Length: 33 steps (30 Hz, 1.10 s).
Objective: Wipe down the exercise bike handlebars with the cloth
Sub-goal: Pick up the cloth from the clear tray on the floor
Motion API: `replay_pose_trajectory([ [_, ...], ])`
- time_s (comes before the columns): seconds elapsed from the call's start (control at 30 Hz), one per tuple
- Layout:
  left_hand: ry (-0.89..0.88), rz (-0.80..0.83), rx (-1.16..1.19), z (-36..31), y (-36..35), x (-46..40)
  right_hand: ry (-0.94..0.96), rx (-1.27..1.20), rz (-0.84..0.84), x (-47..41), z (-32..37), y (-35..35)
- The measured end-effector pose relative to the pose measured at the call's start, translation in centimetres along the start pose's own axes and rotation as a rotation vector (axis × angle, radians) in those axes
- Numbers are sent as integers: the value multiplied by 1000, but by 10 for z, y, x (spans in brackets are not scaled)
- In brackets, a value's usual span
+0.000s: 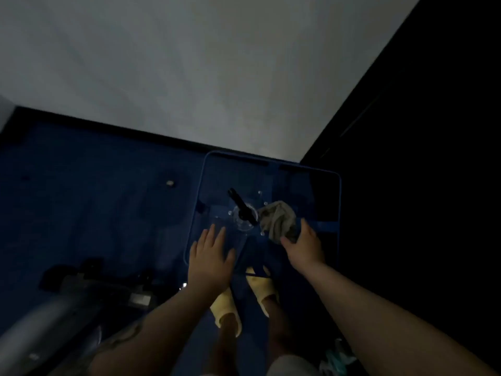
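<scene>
Cloth in hand, wiping not started as far as I can judge.
Right hand (303, 246) grips the crumpled grey cloth (278, 218) over the glass table (329, 175), near its right edge. Left hand (210, 257) flat, fingers spread, holding nothing. Exercise bike (81, 289) sits dim at lower left; handlebars not discernible.

We hold the cloth over a glass table

Our right hand (305, 246) pinches the grey cloth (278, 221); our left hand (210, 257) hovers, fingers spread, above the table (336, 202).
</scene>
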<state>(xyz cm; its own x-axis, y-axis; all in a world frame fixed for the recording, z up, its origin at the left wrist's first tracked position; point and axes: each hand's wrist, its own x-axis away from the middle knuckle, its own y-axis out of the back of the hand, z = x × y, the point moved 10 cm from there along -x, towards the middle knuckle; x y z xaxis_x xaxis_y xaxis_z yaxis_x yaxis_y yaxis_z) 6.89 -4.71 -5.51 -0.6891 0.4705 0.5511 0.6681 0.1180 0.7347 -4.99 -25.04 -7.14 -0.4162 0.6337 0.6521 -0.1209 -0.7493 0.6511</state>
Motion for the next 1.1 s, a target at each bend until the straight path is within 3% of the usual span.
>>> replay_pose_trajectory([
  [0.3, 49, -131, 130, 1, -25, -5, -19, -82, -79, -50, 18, -30],
  [0.53, 98, -183, 202, 10, -17, 5, -18, -115, -80, -64, 15, -11],
  [0.67, 142, -270, 270, 17, 23, 28, 268, -100, -69, -36, 51, 39],
  [0.97, 286, -504, 194, 48, 141, 139, 903, -40, -167, 103, 179, 152],
  [1.1, 407, -649, 204, 59, 165, 224, 1168, 41, 59, 183, 235, 122],
])
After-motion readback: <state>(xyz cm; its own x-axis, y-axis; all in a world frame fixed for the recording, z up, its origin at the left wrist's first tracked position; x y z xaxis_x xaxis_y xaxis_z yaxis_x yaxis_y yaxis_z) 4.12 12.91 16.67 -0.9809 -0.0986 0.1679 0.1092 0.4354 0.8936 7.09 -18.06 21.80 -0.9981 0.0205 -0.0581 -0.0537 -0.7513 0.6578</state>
